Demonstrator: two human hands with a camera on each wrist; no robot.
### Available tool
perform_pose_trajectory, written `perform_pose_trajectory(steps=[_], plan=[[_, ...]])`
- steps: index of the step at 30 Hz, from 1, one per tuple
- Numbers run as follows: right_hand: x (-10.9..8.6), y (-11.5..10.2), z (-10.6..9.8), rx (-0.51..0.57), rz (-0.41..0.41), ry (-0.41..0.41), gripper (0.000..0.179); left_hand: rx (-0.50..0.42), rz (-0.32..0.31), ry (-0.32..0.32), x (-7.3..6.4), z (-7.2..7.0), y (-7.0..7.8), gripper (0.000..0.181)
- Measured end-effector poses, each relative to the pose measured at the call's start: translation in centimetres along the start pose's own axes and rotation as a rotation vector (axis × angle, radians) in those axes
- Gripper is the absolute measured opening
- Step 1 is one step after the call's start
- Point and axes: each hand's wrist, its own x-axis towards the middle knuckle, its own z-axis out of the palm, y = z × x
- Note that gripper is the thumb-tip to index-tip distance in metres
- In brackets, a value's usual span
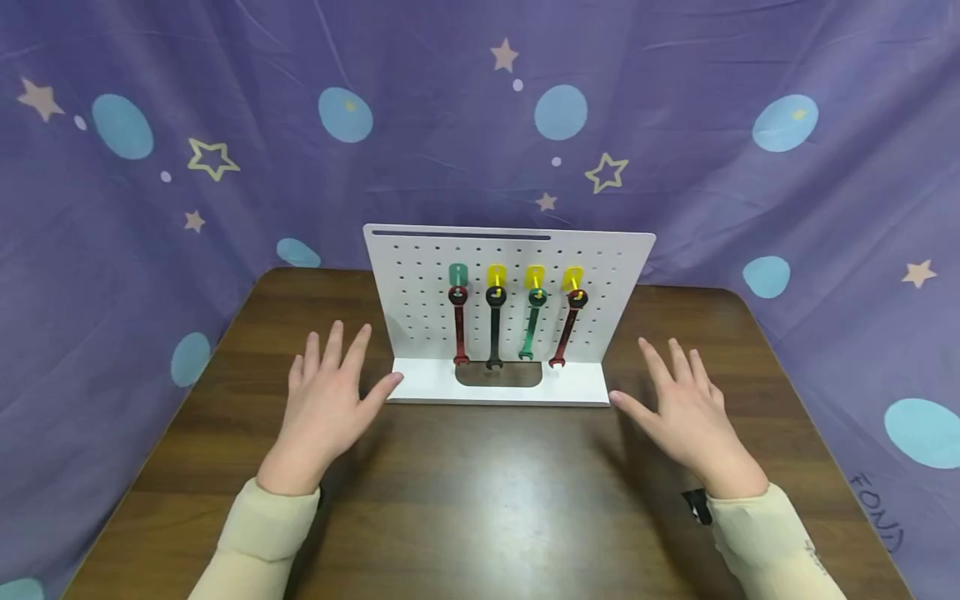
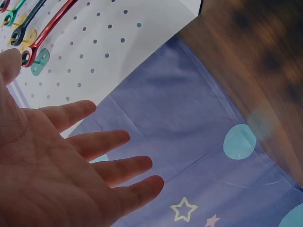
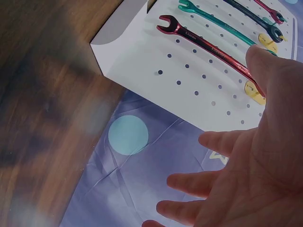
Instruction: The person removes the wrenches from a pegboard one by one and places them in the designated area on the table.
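Note:
My left hand (image 1: 324,410) is held to the left of a white pegboard stand (image 1: 420,321), fingers spread and holding nothing. On the other side, my right hand (image 1: 692,418) is likewise spread, its thumb near the base's front right corner. Several combination wrenches hang side by side from hooks on the board, ring ends up: a red wrench (image 1: 460,332) on a green hook (image 1: 458,273), then a black wrench (image 1: 495,335), a green wrench (image 1: 532,329) and another red wrench (image 1: 567,335) on yellow hooks. In the right wrist view, the thumb overlaps the wrenches' upper ends.
The stand sits toward the back of a brown wooden table (image 1: 495,492). Its base (image 1: 427,383) has a rounded cut-out below the wrenches. A purple curtain (image 1: 450,167) with stars and blue dots encloses the table's back and sides.

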Motion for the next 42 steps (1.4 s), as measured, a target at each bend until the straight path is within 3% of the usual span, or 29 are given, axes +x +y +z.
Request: perform_pose_trajectory(steps=[10, 20, 34, 42], plan=[[0.4, 0.0, -0.2, 0.004, -0.01, -0.014, 0.095, 0.038, -0.016, -0.013, 0.6, 0.1, 0.2, 0.094], [0.6, -0.1, 0.1, 0.003, -0.007, -0.043, 0.097, -0.019, -0.024, -0.013, 1.1, 0.6, 0.1, 0.089], [0.5, -0.1, 0.8, 0.019, -0.026, -0.04, 0.097, -0.135, -0.022, 0.158, 2.8, 1.1, 0.1, 0.068], [0.3, 0.2, 1.0, 0.04, -0.009, -0.061, 0.098, -0.224, -0.052, 0.148, 3.8, 1.3, 0.0, 0.069]])
